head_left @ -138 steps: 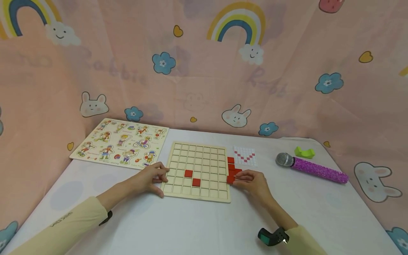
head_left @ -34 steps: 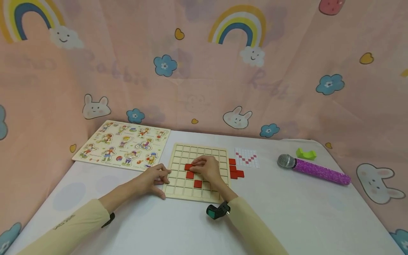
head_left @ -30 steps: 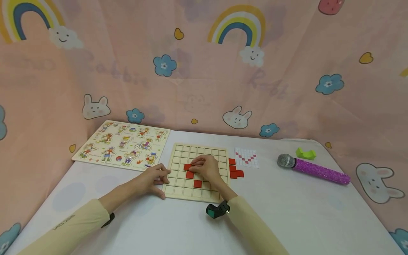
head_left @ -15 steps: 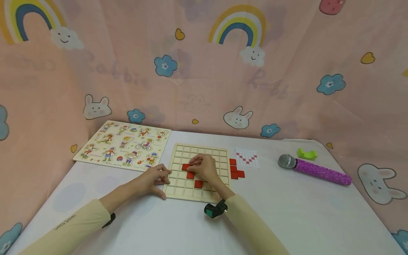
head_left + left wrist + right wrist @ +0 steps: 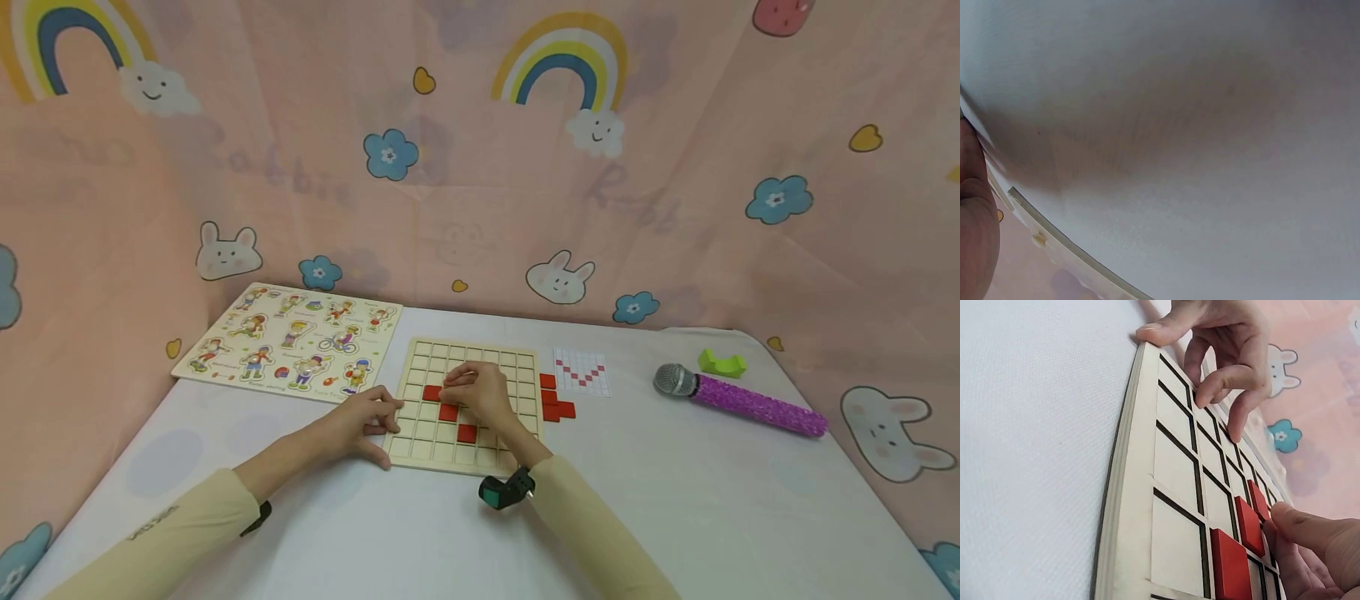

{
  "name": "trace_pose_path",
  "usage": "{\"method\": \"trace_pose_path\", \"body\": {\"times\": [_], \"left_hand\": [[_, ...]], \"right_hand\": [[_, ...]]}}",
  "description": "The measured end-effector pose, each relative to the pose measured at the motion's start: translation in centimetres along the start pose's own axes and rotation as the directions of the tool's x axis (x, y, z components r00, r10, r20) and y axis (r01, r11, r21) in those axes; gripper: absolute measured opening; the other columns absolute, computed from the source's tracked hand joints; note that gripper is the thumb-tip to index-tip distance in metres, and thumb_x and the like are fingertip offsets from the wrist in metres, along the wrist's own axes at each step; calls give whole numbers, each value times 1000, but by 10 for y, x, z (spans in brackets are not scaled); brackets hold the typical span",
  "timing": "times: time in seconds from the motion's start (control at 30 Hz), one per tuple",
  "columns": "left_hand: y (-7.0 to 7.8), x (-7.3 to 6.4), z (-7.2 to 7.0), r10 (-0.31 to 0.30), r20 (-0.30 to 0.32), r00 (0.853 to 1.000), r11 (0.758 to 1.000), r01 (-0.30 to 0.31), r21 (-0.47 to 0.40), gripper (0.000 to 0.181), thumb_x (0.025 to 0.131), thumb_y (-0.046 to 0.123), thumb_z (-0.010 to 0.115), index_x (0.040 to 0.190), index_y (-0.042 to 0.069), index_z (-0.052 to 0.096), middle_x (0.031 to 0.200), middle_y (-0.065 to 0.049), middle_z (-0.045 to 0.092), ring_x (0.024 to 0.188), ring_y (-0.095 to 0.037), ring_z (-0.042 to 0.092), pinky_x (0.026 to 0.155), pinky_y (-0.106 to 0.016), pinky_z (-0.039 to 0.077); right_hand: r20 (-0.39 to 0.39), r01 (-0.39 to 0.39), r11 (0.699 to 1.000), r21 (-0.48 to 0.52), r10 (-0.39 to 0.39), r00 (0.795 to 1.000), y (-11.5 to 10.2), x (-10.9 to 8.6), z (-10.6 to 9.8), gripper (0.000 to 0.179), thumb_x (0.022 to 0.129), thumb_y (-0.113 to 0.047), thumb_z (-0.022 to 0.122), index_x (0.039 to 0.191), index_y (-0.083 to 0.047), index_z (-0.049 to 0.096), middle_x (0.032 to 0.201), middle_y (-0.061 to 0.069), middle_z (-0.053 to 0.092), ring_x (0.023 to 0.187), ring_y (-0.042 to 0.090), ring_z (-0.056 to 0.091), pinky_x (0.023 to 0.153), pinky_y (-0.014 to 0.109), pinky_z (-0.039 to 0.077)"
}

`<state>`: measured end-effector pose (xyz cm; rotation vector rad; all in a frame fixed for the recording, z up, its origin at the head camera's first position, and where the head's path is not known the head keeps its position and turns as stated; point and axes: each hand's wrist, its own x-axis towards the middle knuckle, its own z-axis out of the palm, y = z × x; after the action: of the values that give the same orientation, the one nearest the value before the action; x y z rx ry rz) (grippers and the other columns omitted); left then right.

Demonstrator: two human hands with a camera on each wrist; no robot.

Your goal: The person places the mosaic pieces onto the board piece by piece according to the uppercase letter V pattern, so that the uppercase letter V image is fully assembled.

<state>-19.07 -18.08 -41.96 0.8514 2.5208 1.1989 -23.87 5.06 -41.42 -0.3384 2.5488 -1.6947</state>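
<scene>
A wooden grid board (image 5: 431, 452) lies flat on the table, two red square tiles (image 5: 467, 433) set in its cells on a diagonal. Up and left of these, another red tile (image 5: 432, 392) sits at the fingertips of my right hand (image 5: 482, 395), whose thumb and fingers pinch its right edge. The right wrist view shows the thumb (image 5: 1310, 528) against the farthest of the three red tiles (image 5: 1259, 499). My left hand (image 5: 360, 423) rests loosely bent at the board's left side, thumb on the near corner, fingertips on the frame. In the left wrist view only part of this hand (image 5: 975, 231) shows.
Several loose red tiles (image 5: 550, 397) lie against the board's right side, below a pattern card (image 5: 582, 372). A picture puzzle board (image 5: 288, 342) stands at the back left. Farther right are a purple microphone (image 5: 757, 404) and a green arched block (image 5: 722, 363).
My right hand has moved from the loose tiles onto the board, bringing a red tile. Over the last second it shifted that tile slightly left. The left hand stays at the board's edge.
</scene>
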Motion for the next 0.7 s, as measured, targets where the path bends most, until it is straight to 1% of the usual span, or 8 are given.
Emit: {"method": "trace_pose_path", "body": {"times": [0.1, 0.27, 0.37, 0.57, 0.7], "left_hand": [[1, -1, 0, 2, 0, 1000, 1000, -2, 10, 34, 63, 20, 87, 86, 8, 65, 112, -9, 52, 128, -37, 45, 91, -21, 51], [1, -1, -1, -1, -3, 1000, 1000, 1, 4, 34, 62, 20, 87, 86, 8, 66, 112, -9, 52, 128, -38, 44, 92, -21, 51], [1, -1, -1, 4, -7, 1000, 1000, -4, 13, 34, 62, 20, 87, 86, 8, 66, 111, -8, 52, 128, -38, 45, 92, -22, 51], [2, -2, 0, 9, -11, 1000, 999, -9, 31, 34, 63, 21, 87, 85, 8, 65, 109, -6, 52, 128, -37, 45, 93, -22, 50], [5, -1, 0, 4, -9, 1000, 999, -4, 41, 34, 63, 20, 87, 84, 8, 63, 108, -6, 52, 129, -37, 45, 95, -24, 50]], "right_hand": [[5, -12, 999, 30, 12, 1000, 1, 0, 0, 21, 75, -2, 80, 91, 4, 69, 88, 15, 72, 81, 23, 70, 71, 28, 59], [12, -52, 997, 51, 51, 999, 1, 0, -1, 21, 76, -4, 80, 93, 2, 69, 88, 14, 72, 84, 22, 70, 76, 29, 58], [18, -72, 994, 80, 71, 997, 4, 0, -4, 20, 77, -5, 79, 94, 2, 69, 88, 12, 72, 85, 20, 69, 78, 29, 57], [25, -95, 983, 156, 92, 995, 6, -2, -17, 20, 80, -3, 75, 99, 2, 69, 94, 13, 72, 88, 21, 69, 80, 26, 56], [1, -118, 978, 173, 119, 993, 10, -3, -30, 21, 81, -4, 75, 100, 1, 69, 96, 12, 72, 90, 20, 68, 81, 25, 55]]}}
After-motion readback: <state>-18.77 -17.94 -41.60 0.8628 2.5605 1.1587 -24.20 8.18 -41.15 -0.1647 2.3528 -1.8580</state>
